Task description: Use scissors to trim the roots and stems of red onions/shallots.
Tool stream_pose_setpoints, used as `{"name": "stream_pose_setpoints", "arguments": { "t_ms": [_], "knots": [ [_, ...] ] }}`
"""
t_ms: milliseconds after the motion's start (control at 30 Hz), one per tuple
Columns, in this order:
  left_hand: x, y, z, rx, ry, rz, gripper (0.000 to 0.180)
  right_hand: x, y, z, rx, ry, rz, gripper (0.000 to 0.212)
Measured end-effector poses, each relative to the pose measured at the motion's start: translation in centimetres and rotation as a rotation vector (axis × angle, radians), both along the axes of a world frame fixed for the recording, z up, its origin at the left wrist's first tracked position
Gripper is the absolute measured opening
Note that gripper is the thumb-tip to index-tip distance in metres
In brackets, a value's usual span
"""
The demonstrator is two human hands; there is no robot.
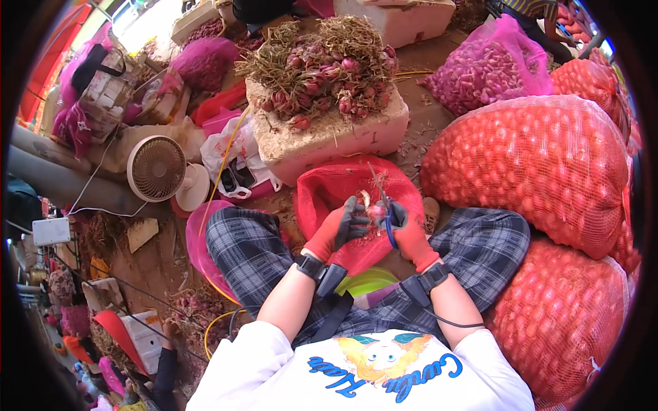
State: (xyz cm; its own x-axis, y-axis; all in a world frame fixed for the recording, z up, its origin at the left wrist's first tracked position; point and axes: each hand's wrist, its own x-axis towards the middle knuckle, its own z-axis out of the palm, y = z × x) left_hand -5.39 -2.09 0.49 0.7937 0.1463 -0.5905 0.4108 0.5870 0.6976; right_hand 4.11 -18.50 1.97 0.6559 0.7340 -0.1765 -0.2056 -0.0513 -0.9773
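Note:
Both my hands wear red gloves with dark grey fingers and meet above a red mesh bag (pixel 317 188) that gapes open between my legs. My right hand (pixel 409 236) is closed round scissors (pixel 391 229) with blue handles, their blades pointing up and away from me. Between the hands is a small pinkish shallot (pixel 376 212), with a pale dry stem beside it. My left hand (pixel 345 227) has its fingers curled at the shallot and seems to pinch it; the fingertips are partly hidden. Ahead, a heap of shallots (pixel 322 68) with dry stalks lies on a foam box (pixel 329 147).
Full red mesh sacks (pixel 528 164) crowd my right side, and a pink sack (pixel 490 68) stands beyond. To the left are a white fan (pixel 157 168), a white plastic bag (pixel 229 154) and a yellow cord (pixel 221 164). A green bowl-like thing (pixel 367 281) sits below my hands.

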Motion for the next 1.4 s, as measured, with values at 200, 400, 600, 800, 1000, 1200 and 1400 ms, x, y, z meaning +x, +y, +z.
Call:
{"name": "stream_pose_setpoints", "arguments": {
  "t_ms": [200,400,600,800,1000,1200,1400],
  "knots": [
    [-1.3,-2.1,0.2,-0.242,-0.353,0.097,0.026,-0.4,0.2,0.9,-0.289,-0.722,0.074,0.024],
    [-0.7,-2.5,1.6,0.057,-0.286,0.06,0.031,0.5,-0.7,-0.2,-0.054,0.04,0.06,0.023],
    [-0.9,-2.3,1.9,0.01,-0.34,0.048,0.034,1.3,-0.9,1.5,0.06,0.275,0.198,0.023],
    [-1.2,-1.5,0.8,-0.012,-0.238,0.004,0.028,0.6,-0.6,2.1,0.105,0.374,0.096,0.013],
    [-1.0,-1.8,2.1,-0.003,-0.334,-0.03,0.035,0.8,-0.7,0.4,-0.15,0.139,0.07,0.012],
    [-0.9,-1.7,1.8,-0.085,-0.32,-0.101,0.035,1.9,-0.7,-1.0,0.009,0.437,-0.154,0.014],
    [-0.7,-2.2,0.8,0.174,-0.229,0.02,0.024,0.6,-0.6,-1.6,-0.198,-0.271,-0.032,0.031]
  ]
}}
